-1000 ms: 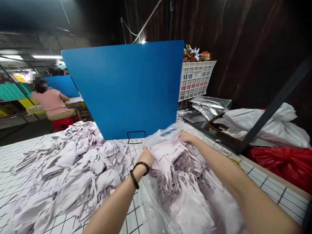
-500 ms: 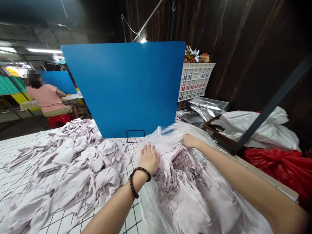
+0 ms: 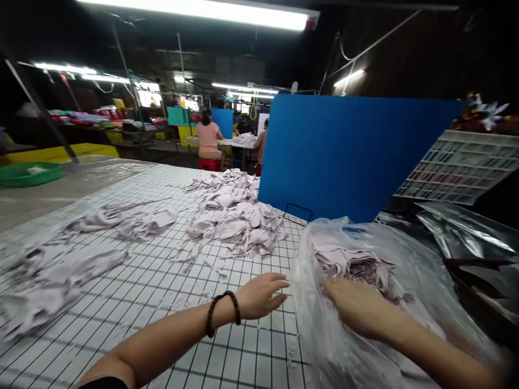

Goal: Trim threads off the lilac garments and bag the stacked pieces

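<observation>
My left hand (image 3: 261, 296), with a dark beaded bracelet on its wrist, hovers over the grid-lined table, fingers apart and nothing in them. Just to its right stands a clear plastic bag (image 3: 310, 302). Stacked pale lilac fabric pieces (image 3: 357, 265) with straps lie inside the bag. My right hand (image 3: 348, 302) reaches over the bag's mouth to its left inner side; motion blurs it and its fingertips are hidden. A loose heap of the same fabric (image 3: 239, 221) lies beyond my left hand, and more pieces (image 3: 77, 275) are spread at the left.
A blue upright board (image 3: 336, 151) stands on a black wire foot at the table's (image 3: 227, 346) far side. Behind it on the right is a white crate (image 3: 470, 162). Silvery plastic (image 3: 466, 232) lies at right. A green basin (image 3: 30, 174) sits far left. Two people (image 3: 208, 138) are in the background.
My view has swung left, showing more table and fabric. My left hand has come off the bag and fabric to its left. The right hand has moved from the bag's far edge to its left side.
</observation>
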`<state>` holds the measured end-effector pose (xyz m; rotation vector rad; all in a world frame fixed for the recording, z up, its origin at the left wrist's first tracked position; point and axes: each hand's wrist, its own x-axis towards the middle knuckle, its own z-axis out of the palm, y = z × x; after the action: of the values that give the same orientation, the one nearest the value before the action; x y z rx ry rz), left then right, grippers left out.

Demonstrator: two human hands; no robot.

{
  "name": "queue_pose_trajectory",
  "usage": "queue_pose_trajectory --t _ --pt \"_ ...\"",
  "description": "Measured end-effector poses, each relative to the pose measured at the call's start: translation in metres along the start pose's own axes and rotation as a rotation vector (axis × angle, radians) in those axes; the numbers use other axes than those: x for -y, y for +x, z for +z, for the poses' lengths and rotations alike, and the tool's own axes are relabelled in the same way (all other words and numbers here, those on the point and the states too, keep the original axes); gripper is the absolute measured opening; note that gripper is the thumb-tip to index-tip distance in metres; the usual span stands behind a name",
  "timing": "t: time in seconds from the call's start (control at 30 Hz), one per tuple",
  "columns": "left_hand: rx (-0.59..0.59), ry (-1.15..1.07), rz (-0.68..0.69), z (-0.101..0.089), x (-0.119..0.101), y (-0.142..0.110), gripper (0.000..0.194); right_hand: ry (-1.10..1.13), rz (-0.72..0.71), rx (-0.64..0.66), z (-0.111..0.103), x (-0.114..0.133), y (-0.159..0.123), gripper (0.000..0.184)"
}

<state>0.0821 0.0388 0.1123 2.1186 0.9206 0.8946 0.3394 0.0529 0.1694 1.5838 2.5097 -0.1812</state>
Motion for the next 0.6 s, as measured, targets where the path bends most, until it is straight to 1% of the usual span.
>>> queue_pose_trajectory --t 0.07,0.1,0.13,0.2,0.23,0.33,0.37,0.43,0.47,0.53,0.6 --pt "-0.092 -0.051 -0.211 -0.021 0.019 -0.052 0.025 -0.026 -0.136 0.12 0.006 0.044 0.001 0.023" --pt "-0.138 -0.07 -0.311 -0.031 0.029 -0.077 0.024 -0.041 -0.183 0.185 0.009 0.063 0.007 0.021" --pt "-0.187 -0.082 -0.4 -0.039 0.036 -0.101 0.023 -0.046 -0.2 0.244 0.011 0.081 0.018 0.019" --pt "-0.256 -0.082 -0.512 -0.052 0.045 -0.147 0.024 -0.036 -0.181 0.322 0.014 0.112 0.053 0.02" --pt "-0.277 -0.078 -0.543 -0.057 0.047 -0.168 0.025 -0.012 -0.134 0.316 0.014 0.128 0.076 0.024" --pt "-0.325 -0.078 -0.573 -0.067 0.051 -0.226 0.026 0.025 -0.08 0.218 0.014 0.177 0.154 0.043" --pt "-0.347 -0.085 -0.574 -0.069 0.053 -0.243 0.025 0.038 -0.059 0.158 0.014 0.195 0.179 0.051" --pt "-0.399 -0.106 -0.568 -0.074 0.059 -0.271 0.025 0.06 -0.01 0.052 0.014 0.231 0.224 0.06" --pt "-0.424 -0.121 -0.562 -0.076 0.063 -0.281 0.025 0.068 0.017 0.011 0.015 0.248 0.241 0.061" --pt "-0.482 -0.157 -0.536 -0.08 0.07 -0.297 0.023 0.074 0.061 -0.032 0.019 0.281 0.267 0.056" --pt "-0.549 -0.191 -0.474 -0.084 0.074 -0.305 0.021 0.066 0.073 -0.043 0.026 0.309 0.279 0.044"
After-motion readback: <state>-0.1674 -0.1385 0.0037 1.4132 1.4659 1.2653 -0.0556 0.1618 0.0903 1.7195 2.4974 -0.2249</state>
